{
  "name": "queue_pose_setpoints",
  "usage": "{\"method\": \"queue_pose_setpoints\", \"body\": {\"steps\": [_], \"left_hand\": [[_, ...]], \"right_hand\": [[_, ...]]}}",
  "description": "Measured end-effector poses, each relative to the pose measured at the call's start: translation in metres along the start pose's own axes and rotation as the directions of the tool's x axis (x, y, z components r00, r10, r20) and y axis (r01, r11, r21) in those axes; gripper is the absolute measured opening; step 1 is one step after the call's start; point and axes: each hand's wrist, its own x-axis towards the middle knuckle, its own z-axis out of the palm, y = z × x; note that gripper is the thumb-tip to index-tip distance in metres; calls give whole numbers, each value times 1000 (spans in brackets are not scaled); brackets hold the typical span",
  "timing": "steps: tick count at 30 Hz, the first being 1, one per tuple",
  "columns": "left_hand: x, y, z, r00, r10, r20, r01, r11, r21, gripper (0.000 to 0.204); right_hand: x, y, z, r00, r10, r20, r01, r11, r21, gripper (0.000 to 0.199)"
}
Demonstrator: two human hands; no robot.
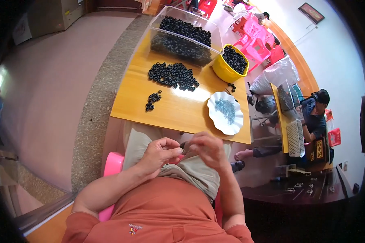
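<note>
Above my lap, my left hand (160, 156) is closed, thumb against fingers, on a small black part (182, 150), mostly covered by the fingertips. Just to its right is my right hand (209, 150), raised with bent fingers; motion smears them, and whether they hold anything cannot be made out. Beyond my hands stands a yellow wooden table (150, 123). A scalloped white plate (213, 120) on it carries many small clear bluish pieces (225, 109). Farther back lie a spread of black ring-shaped parts (173, 75) and a smaller heap of black parts (152, 101).
At the table's far side are a clear plastic bin (182, 50) and a yellow tub (225, 72), both full of black parts. Another person (316, 117) sits at a second table to the right. Pink chairs (255, 38) stand behind. A dark table (296, 194) is at lower right.
</note>
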Motion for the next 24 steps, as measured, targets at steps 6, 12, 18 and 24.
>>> {"method": "queue_pose_setpoints", "body": {"steps": [6,12,18,24], "left_hand": [[0,0,0,1000,-10,-14,10,1000,-2,16],[2,-3,-2,1000,-15,-11,15,1000,-3,14],[0,-2,-1,1000,-10,-10,10,1000,-4,15],[1,-4,-2,1000,-7,-3,7,1000,-9,16]], "right_hand": [[8,55,-76,937,167,-307,-314,787,-530,18],[17,80,-108,940,230,-251,-335,497,-800,18],[22,88,-106,938,259,-229,-328,459,-825,17],[27,87,-101,937,261,-232,-338,518,-786,14]]}}
